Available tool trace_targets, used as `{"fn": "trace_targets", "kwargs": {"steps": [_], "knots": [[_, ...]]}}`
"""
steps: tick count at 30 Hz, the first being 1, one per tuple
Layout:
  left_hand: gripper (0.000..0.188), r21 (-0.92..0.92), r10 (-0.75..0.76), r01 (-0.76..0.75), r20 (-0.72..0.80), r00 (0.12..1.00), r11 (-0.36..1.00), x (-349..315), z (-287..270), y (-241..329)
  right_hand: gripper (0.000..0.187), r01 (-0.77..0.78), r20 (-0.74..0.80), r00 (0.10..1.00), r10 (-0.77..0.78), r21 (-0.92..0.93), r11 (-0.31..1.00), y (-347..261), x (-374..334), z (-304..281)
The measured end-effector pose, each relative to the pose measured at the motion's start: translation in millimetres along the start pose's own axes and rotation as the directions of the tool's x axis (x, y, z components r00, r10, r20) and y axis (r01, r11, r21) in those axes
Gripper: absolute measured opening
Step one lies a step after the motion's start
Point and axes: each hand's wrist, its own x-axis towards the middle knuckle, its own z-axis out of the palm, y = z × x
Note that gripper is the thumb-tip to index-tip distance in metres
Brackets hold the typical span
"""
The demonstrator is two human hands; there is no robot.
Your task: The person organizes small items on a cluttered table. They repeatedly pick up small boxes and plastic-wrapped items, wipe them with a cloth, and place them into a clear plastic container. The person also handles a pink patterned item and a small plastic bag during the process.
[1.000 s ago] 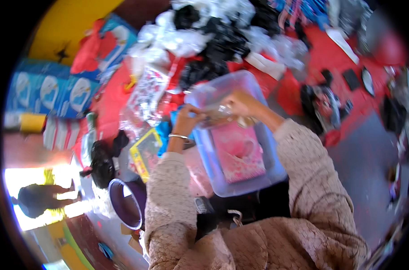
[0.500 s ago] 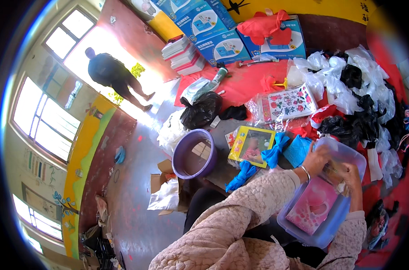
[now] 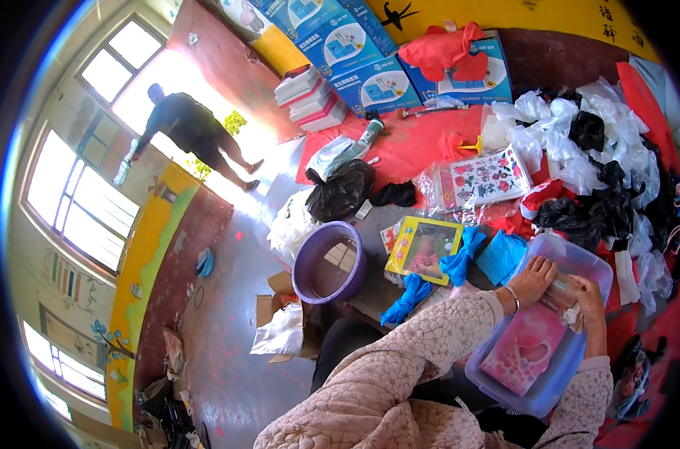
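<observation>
Both hands are over a translucent bluish plastic tub [image 3: 600, 268]. Between them is a small brownish, clear-fronted packet [image 3: 557, 293]; its exact kind is unclear. My left hand [image 3: 533, 280], with a bracelet at the wrist, curls its fingers over the packet's left end. My right hand [image 3: 591, 305] grips its right end, along with a crumpled pale scrap [image 3: 575, 317]. Below the hands, a pink patterned packet [image 3: 521, 350] with a heart-shaped cut-out lies in the tub. Left of the tub are a blue plastic bag [image 3: 502, 257] and a yellow-framed picture [image 3: 424, 251].
A purple basin [image 3: 299, 273] and an open cardboard box [image 3: 280, 288] stand to the left. Heaped white and black plastic bags [image 3: 579, 135] lie on red cloth at the far right. Blue boxes [image 3: 377, 86] are stacked behind. A person [image 3: 187, 123] stands by the bright doorway.
My left hand has come down onto the packet, which now shows more plainly between my hands. The person by the doorway has stretched an arm out to the left. The view has shifted slightly.
</observation>
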Motion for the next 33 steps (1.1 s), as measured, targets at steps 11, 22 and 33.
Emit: {"fn": "trace_targets", "kwargs": {"steps": [11,22,33], "knots": [[0.042,-0.020,-0.005,0.004,-0.038,0.999,1.000,-0.7,9.2,-1.9,0.034,-0.153,0.172,0.979,0.106,0.291,0.944,5.2,4.0,-5.3],[0.031,-0.164,0.049,-0.053,-0.029,0.998,0.985,18.1,16.5,-3.0,0.033,-0.154,0.072,0.988,0.136,0.386,0.909,-7.0,-9.7,-19.4],[0.069,0.071,-0.044,0.032,0.172,0.984,0.997,28.5,-4.3,24.0,0.043,-0.105,-0.001,0.993,0.115,0.393,0.913,28.1,-5.4,-40.3]]}}
